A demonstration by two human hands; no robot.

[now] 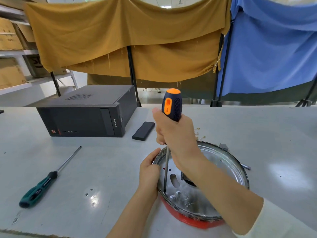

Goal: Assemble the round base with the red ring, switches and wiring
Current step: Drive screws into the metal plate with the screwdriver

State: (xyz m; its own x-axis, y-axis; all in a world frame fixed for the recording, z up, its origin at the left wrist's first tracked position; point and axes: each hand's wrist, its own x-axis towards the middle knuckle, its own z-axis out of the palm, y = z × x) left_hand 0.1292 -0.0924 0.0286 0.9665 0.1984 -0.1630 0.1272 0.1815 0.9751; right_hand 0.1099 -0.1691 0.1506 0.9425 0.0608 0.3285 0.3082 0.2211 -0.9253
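Left of the round base (223,162), a green-handled screwdriver (39,186) lies apart; behind it a black computer case (82,117) and a dark slab (143,131). The left hand (149,170) curls its fingers on the base's left rim above the red ring (188,220). The right hand (176,140) wraps the orange-capped screwdriver (172,104), tip on the base's floor; its forearm hides the base's centre

2 screwdrivers: orange-black one (171,107) and green one (38,188). 1 round metal base (228,162) with 1 red ring (192,220). 1 computer case (85,114). 1 black slab (143,131). 2 hands: left (149,170), right (175,134).
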